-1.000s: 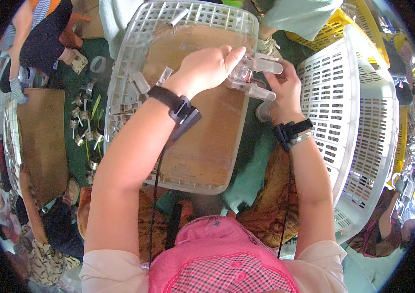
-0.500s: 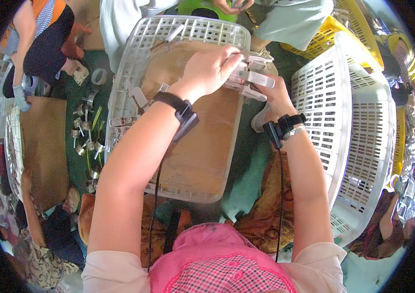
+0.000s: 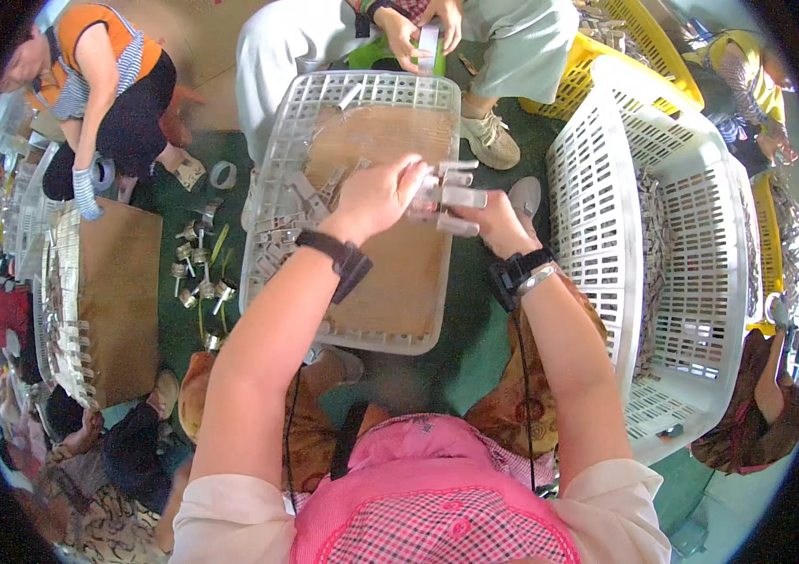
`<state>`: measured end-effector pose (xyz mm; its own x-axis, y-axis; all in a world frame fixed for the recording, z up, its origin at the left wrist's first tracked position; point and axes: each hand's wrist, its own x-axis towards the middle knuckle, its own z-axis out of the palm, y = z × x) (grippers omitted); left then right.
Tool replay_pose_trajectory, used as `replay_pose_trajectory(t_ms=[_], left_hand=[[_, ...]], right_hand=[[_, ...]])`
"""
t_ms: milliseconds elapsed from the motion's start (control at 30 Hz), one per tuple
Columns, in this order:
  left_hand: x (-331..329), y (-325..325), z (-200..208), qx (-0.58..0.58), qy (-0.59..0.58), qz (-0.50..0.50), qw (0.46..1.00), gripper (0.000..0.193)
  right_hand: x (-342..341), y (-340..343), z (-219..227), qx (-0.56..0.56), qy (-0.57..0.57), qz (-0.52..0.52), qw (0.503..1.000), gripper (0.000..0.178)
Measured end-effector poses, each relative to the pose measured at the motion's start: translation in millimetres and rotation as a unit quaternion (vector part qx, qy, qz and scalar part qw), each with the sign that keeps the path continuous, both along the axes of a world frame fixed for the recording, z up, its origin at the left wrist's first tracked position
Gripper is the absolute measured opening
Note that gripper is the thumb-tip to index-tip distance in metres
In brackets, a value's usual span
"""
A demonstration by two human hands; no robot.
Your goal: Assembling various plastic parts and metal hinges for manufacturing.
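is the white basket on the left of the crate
No, the white basket stands to the right of the crate, beyond the person's right hand.

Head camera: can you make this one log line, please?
left hand: at pale plastic pieces | right hand: holding them | below hands: brown board, whitish basket | right: slotted white crate

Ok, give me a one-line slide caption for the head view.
Left hand and right hand hold pale clip-like pieces above a brown board on a white plastic basket.
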<state>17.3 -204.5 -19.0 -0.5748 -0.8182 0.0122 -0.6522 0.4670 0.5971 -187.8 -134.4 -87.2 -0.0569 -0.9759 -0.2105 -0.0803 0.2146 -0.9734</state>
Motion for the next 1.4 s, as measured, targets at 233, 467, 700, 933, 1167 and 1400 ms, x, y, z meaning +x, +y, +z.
replay_pose_trajectory(t_ms=[233,467,700,933,1167,1400], left_hand=[[47,106,-14,0.032,0.020,0.015,0.999,0.044],[68,155,-20,0.092,-0.001,-0.008,0.996,0.047],[63,143,-38,0.136,0.011,0.031,0.990,0.052],[63,139,-48,0.154,0.030,0.046,0.987,0.053],[60,138,-48,0.162,0.041,0.058,0.984,0.055],[59,130,-61,0.148,0.043,0.037,0.987,0.055]], right_hand=[[36,95,-11,0.061,0.065,0.045,0.995,0.025],[63,164,-20,0.049,-0.008,0.035,0.998,0.028],[72,177,-37,0.051,0.109,-0.055,0.991,0.029],[73,199,-21,0.105,0.018,-0.114,0.988,0.033],[72,217,-12,0.110,0.006,-0.119,0.987,0.031],[67,233,-1,-0.115,0.208,-0.128,0.963,0.036]])
